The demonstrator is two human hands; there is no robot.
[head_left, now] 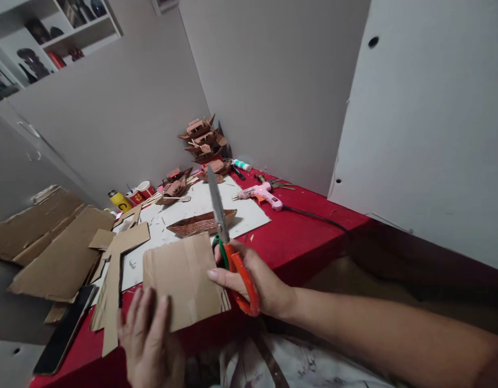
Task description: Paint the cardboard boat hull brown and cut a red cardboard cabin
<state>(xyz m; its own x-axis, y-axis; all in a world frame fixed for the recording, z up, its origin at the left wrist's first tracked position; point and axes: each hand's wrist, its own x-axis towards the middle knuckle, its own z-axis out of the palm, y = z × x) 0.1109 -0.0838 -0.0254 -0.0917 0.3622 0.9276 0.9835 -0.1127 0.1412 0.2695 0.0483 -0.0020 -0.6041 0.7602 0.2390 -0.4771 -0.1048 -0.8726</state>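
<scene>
My right hand [249,277] is closed around scissors [219,207] with orange and green handles, their blades pointing up and away. Its thumb lies over the right edge of a roughly square piece of brown cardboard [180,277]. At the lower left corner of that piece is my left hand [147,334], fingers extended and slightly apart; whether they press on the cardboard I cannot tell. Just beyond the cardboard, a small brown boat hull [202,222] rests on a white sheet [249,213].
A pink glue gun [261,194] with a black cord lies on the red-covered table [309,207]. Model boats [202,140] are stacked in the far corner. Cardboard sheets [67,250] and a black phone-like slab [65,331] lie left. A yellow bottle [118,199] stands behind.
</scene>
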